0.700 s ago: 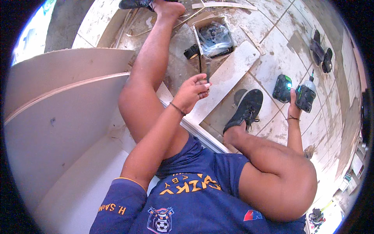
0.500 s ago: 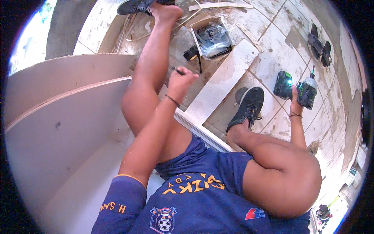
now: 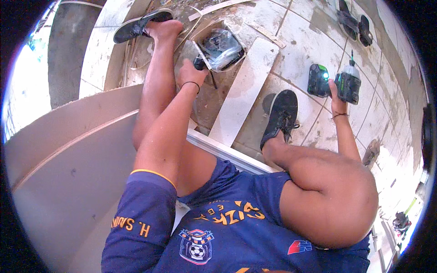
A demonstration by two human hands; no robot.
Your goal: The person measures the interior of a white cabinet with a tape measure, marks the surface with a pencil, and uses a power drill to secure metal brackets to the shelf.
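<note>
My right hand point(image 3: 335, 94) grips a cordless impact driver point(image 3: 348, 85) held out over the floor at the right. Its bit points away from me, and a small light shines beside its black and green battery point(image 3: 318, 81). My left hand point(image 3: 190, 73) is down at the near left corner of an open cardboard box point(image 3: 230, 68), its fingers curled against a small black object point(image 3: 199, 63). What the fingers hold is mostly hidden. Clear plastic bags point(image 3: 221, 48) with dark contents fill the box.
A long white board point(image 3: 246, 88) lies between the box and my shoe point(image 3: 281, 113). At my left stands a curved panel point(image 3: 73, 150). Sandals point(image 3: 357, 25) lie on the dirty tiles at the far right; thin offcuts point(image 3: 266, 34) lie beyond the box.
My left hand has reached forward and left, from above my knee to the black object beside the box. The right hand still holds the impact driver. The view has shifted.
</note>
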